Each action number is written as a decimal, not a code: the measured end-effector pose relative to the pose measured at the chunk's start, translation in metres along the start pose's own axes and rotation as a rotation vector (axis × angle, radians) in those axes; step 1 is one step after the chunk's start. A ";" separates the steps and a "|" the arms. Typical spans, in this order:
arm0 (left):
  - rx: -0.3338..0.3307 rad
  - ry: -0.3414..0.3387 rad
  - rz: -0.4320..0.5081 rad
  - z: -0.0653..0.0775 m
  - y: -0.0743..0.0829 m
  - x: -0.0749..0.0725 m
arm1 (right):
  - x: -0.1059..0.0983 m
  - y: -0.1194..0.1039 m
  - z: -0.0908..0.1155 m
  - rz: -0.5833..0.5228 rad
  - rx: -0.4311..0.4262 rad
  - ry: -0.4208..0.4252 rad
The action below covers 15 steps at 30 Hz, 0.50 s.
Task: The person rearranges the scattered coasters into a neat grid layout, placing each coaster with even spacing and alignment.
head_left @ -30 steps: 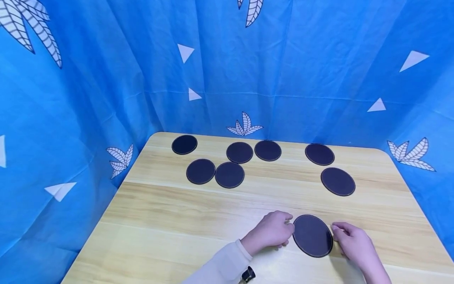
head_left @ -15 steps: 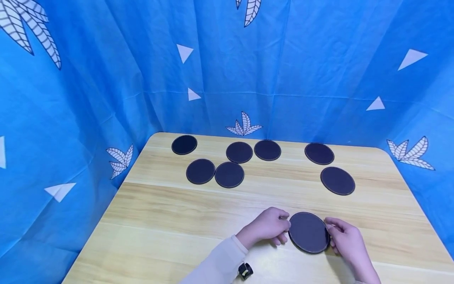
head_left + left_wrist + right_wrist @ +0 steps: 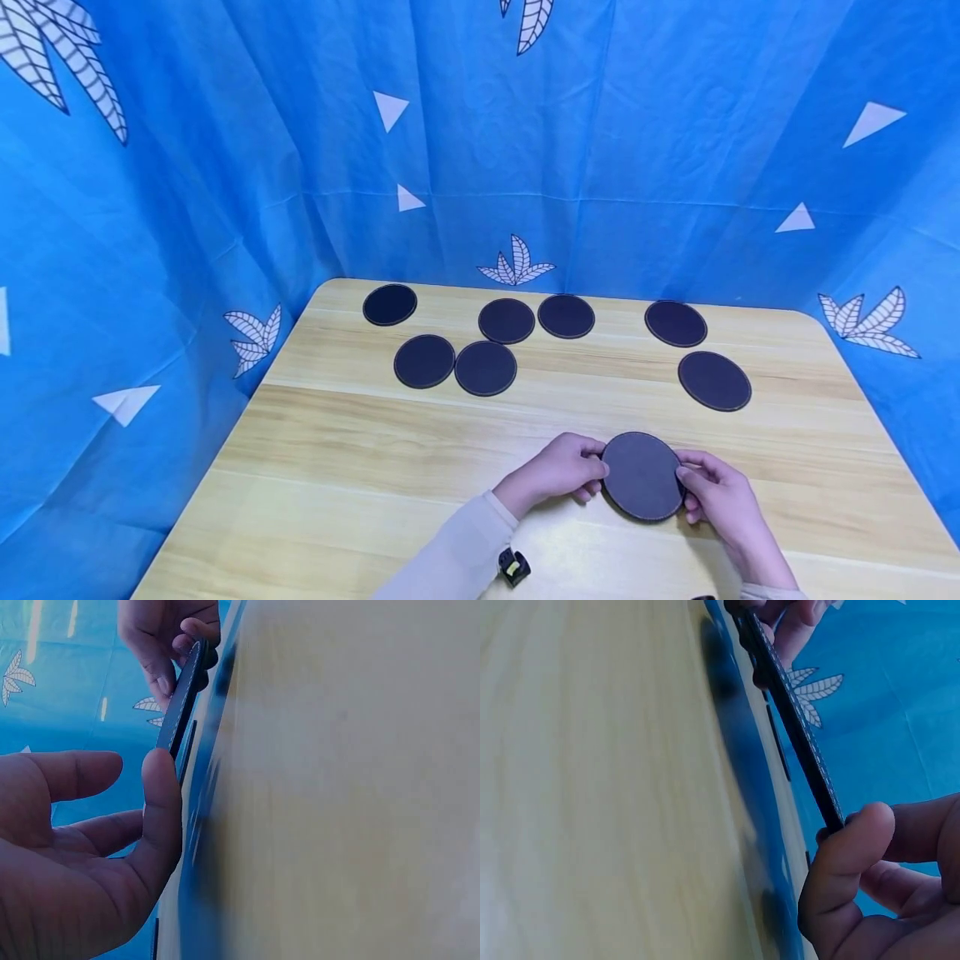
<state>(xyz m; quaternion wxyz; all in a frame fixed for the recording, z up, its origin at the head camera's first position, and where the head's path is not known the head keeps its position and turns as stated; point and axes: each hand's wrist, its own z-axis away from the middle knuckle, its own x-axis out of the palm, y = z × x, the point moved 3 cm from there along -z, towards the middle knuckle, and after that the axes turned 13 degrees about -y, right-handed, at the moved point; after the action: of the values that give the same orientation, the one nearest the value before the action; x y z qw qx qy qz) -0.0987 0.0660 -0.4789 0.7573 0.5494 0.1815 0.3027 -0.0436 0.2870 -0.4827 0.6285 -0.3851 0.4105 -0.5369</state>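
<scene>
A round black coaster (image 3: 642, 477) with stitching along its rim is held between both hands over the near right part of the table, flat face up and slightly tilted. My left hand (image 3: 564, 473) pinches its left edge, the thumb near the top face. My right hand (image 3: 718, 492) pinches the right edge with thumb and index finger. In the left wrist view the coaster (image 3: 180, 705) appears edge-on, raised off the wood, my left hand (image 3: 90, 847) at its near end. The right wrist view shows my right hand (image 3: 885, 877) gripping the lower end; small dark bumps lie under its far end.
Several similar black coasters lie flat on the wooden table (image 3: 337, 467): one at the far left (image 3: 390, 305), a touching pair left of the middle, and others, including a coaster at the right (image 3: 715, 381). A blue curtain (image 3: 480, 150) hangs behind the table.
Both hands have closed in on the coaster's edges and taken hold of it. The coaster has come up off the table and shifted a little left and away from me.
</scene>
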 end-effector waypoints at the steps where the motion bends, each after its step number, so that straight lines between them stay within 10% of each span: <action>1: 0.006 0.004 0.001 0.000 0.000 -0.001 | 0.001 -0.001 -0.001 -0.017 -0.005 -0.005; 15: 0.091 0.064 0.023 -0.003 -0.001 -0.022 | 0.016 -0.014 -0.009 -0.011 -0.108 -0.091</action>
<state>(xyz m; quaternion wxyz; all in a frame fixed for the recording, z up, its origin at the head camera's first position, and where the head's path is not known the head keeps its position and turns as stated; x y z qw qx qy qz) -0.1165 0.0534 -0.4817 0.7220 0.5753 0.2129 0.3201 -0.0552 0.2688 -0.4746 0.6218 -0.4448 0.4079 -0.4991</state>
